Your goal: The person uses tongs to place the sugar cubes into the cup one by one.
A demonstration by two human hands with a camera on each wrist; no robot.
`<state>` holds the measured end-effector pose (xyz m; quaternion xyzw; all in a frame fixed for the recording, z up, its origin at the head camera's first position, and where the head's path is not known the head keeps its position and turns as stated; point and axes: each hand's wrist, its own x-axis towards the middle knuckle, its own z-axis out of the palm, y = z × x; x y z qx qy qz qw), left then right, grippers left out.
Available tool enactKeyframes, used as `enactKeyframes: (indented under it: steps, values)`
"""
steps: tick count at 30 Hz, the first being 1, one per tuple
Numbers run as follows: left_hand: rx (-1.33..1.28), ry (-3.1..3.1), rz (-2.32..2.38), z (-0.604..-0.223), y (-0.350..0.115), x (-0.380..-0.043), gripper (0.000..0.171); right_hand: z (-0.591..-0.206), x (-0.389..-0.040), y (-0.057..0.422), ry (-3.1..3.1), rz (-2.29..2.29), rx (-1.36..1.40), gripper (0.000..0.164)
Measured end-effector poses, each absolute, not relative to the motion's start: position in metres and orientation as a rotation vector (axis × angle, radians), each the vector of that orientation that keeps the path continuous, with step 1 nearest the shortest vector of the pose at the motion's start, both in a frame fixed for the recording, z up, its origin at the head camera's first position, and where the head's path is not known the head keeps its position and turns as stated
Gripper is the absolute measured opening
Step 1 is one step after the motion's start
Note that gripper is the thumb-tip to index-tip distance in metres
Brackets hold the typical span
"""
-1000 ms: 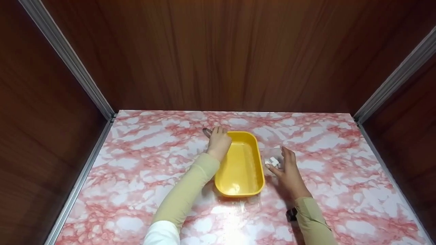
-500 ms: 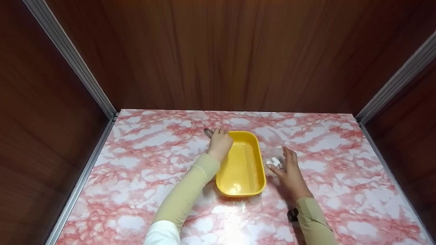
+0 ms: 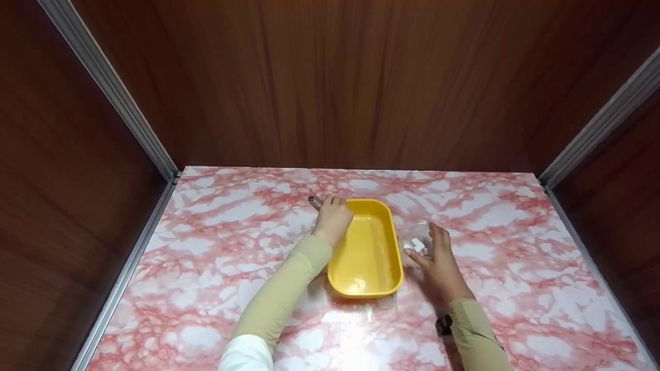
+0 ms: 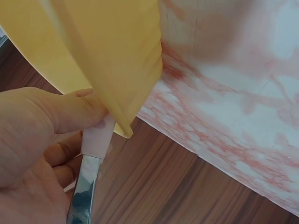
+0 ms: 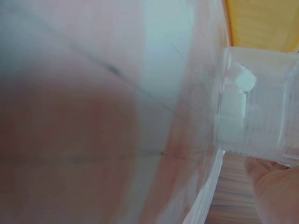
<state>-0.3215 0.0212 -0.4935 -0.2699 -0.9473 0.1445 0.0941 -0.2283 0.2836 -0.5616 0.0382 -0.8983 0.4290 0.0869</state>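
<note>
A yellow tub (image 3: 365,257) stands on the table, long side pointing away from me. My left hand (image 3: 333,219) is at its far left rim, gripping a utensil with a shiny metal strip (image 4: 85,186) and a pale pink part (image 4: 98,140). In the left wrist view the thumb lies against the tub's edge; the utensil's other end is hidden. Right of the tub sits a clear plastic container (image 5: 266,107) with several small white blocks (image 3: 416,246). My right hand (image 3: 441,263) holds this container, thumb on the near side and fingers on the far right side.
The table (image 3: 221,247) has a red and white marbled top. Dark wood panels (image 3: 330,87) enclose it at the back and both sides, with metal rails (image 3: 118,98) at the corners. Clear film or tape (image 3: 384,305) lies by the tub's near end.
</note>
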Motion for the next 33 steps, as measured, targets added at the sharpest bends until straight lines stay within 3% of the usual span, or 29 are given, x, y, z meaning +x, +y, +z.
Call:
enactKeyframes:
  steps: [33]
  values:
    - [-0.808, -2.725, 0.283, -0.489, 0.025, -0.306, 0.016, -0.563, -0.229, 0.284, -2.658, 1.266, 0.134, 0.092]
